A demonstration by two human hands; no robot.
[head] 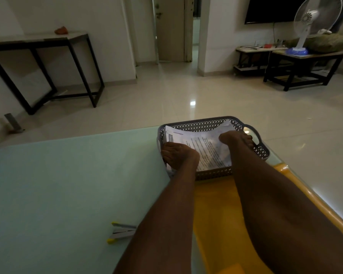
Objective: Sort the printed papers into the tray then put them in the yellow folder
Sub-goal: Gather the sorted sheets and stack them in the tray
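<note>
Yellow plastic folder (214,210) just before grey lattice tray (196,126) | left hand (179,155), right hand (238,140) clasp 2 edges of white printed papers (206,149) in tray, likely to lift into folder

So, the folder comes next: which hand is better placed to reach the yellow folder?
Probably the right hand. Both grip the papers in the tray, but the yellow folder lies mainly under the right forearm; the left hand sits farther from it.
</note>
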